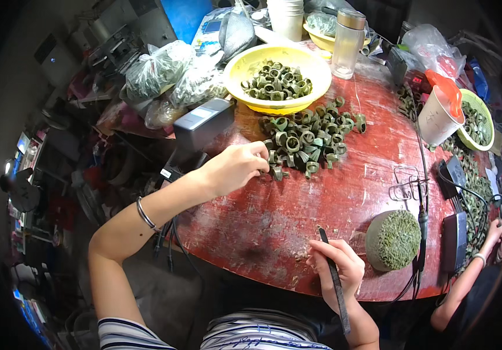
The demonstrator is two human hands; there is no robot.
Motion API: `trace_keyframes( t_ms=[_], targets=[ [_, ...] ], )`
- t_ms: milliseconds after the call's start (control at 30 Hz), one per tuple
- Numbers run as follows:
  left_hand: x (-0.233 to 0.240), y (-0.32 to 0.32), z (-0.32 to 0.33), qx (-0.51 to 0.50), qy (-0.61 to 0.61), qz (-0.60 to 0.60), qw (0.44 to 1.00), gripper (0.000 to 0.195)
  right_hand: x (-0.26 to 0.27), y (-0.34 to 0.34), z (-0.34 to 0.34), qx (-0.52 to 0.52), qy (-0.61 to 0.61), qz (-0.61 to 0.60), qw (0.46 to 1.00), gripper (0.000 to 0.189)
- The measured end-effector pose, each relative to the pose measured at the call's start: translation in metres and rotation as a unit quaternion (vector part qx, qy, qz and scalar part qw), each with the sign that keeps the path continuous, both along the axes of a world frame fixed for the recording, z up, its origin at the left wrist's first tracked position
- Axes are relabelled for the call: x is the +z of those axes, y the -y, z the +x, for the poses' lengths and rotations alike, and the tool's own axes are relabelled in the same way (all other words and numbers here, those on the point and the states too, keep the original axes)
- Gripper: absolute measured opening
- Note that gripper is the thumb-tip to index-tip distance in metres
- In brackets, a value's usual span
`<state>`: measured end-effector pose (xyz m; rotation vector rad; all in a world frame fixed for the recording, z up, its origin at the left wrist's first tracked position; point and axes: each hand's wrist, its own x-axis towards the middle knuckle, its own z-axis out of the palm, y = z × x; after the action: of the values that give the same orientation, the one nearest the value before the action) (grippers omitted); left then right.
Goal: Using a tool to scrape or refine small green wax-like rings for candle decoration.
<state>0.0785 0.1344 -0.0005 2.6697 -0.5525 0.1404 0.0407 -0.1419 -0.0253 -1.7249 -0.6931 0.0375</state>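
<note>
My left hand (pixel 243 167) reaches to the near left edge of a heap of dark green rings (pixel 308 138) on the red table. Its fingertips are curled against the outermost rings; whether one is between them is hidden. In my right hand (pixel 343 271) is a slim dark file (pixel 335 280), held like a pen with its tip pointing up and away from me, just above the table's near edge. More green rings (pixel 277 81) fill a yellow plastic basin (pixel 238 94) behind the heap.
A round block with a rough green top (pixel 393 240) stands right of my right hand. Beyond are a black box (pixel 205 120), a glass bottle (pixel 347 43) and a white cup (pixel 439 116). Cables (pixel 423 218) cross the right side. Another person's arm (pixel 469 280) works at far right.
</note>
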Motion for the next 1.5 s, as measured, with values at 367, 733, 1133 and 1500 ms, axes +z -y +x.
trace_keyframes(
  t_ms=[367, 733, 1133, 1500],
  targets=[
    [0.009, 0.084, -0.072, 0.115, -0.258, -0.660, 0.695, 0.012, 0.009, 0.016, -0.009, -0.004, -0.059, 0.123, 0.991, 0.027],
    [-0.001, 0.126, -0.094, 0.158, -0.233, -0.738, 0.613, 0.043, 0.014, 0.018, -0.017, 0.055, -0.065, 0.139, 0.987, 0.019],
    [-0.005, 0.131, -0.097, 0.160, -0.212, -0.727, 0.634, 0.042, 0.012, 0.019, -0.015, 0.071, -0.048, 0.125, 0.989, 0.020],
    [0.001, 0.132, -0.096, 0.220, -0.267, -0.731, 0.588, 0.042, 0.006, 0.022, -0.016, 0.055, -0.010, 0.096, 0.994, 0.023]
  ],
)
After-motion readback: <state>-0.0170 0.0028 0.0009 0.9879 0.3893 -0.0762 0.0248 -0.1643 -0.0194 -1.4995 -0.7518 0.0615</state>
